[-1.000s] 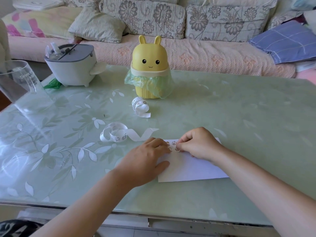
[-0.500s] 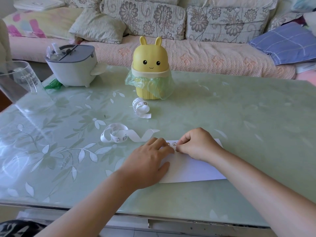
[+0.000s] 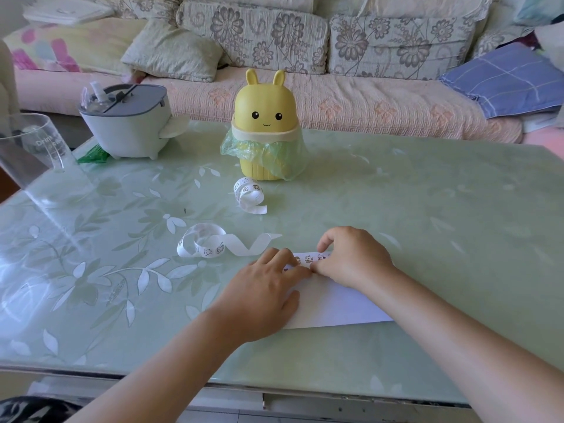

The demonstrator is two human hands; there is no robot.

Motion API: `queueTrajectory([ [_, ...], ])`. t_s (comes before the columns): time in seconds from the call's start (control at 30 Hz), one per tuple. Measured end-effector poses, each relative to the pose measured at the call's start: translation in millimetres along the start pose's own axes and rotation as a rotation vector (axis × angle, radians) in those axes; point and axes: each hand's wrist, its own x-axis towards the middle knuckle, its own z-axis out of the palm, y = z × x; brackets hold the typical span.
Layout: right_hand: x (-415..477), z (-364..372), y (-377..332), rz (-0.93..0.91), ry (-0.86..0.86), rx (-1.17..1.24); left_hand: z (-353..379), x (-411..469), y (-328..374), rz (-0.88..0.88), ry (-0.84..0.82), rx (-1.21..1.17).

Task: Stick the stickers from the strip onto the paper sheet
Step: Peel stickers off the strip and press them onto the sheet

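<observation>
A white paper sheet point(image 3: 335, 303) lies on the table near its front edge. A short row of small stickers point(image 3: 309, 258) shows along the sheet's far edge. My left hand point(image 3: 268, 288) rests flat on the left part of the sheet with its fingers straight. My right hand point(image 3: 354, 257) sits on the far edge with curled fingers, and their tips press down beside my left fingertips. Its thumb is raised, and I see nothing held in it. A curled sticker strip point(image 3: 210, 244) lies just left of the sheet. A second coiled strip point(image 3: 248, 195) lies farther back.
A yellow rabbit-shaped bin point(image 3: 265, 129) with a green bag stands behind the strips. At the back left are a grey-lidded white container point(image 3: 125, 126) and a clear cup point(image 3: 33, 151). The green glass table point(image 3: 427, 215) ends at a sofa point(image 3: 335, 96) behind.
My right thumb has lifted off the fingers and the hand has shifted slightly right, so more of the sticker row shows. My left hand stays flat on the sheet.
</observation>
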Motion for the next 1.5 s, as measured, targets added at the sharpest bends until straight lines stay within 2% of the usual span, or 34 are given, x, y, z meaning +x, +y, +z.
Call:
queueTrajectory([
  [0.13, -5, -2, 14, -0.060, 0.051, -0.020, 0, 1, 2, -0.012, 0.002, -0.003],
  [0.23, -12, 5, 23, -0.228, -0.007, 0.028, 2, 1, 4, -0.014, 0.002, -0.002],
  [0.4, -25, 22, 42, -0.508, 0.053, -0.192, 6, 2, 7, -0.013, 0.006, 0.054],
  [0.57, -35, 25, 53, -0.592, 0.026, -0.265, 6, 2, 11, -0.028, 0.009, 0.074],
  [0.73, -34, 20, 61, -0.629, 0.019, -0.225, 2, 1, 9, -0.010, -0.042, 0.081],
  [0.97, -34, 19, 63, -0.666, 0.074, -0.120, -1, -3, 7, 0.020, -0.003, 0.017],
  [1.03, -37, 20, 60, -0.649, 0.057, -0.151, 0, -5, 7, -0.010, 0.006, 0.014],
  [1.13, -42, 28, 57, -0.667, -0.054, -0.241, 5, -7, 9, -0.042, -0.005, 0.027],
  [1.27, -45, 31, 58, -0.656, -0.175, -0.319, 13, -9, 6, -0.051, -0.098, 0.037],
  [1.4, -44, 30, 60, -0.573, -0.156, -0.339, 17, -9, 2, -0.053, -0.165, 0.099],
  [1.5, -46, 32, 57, -0.507, -0.132, -0.355, 15, -10, 7, -0.099, -0.139, 0.108],
])
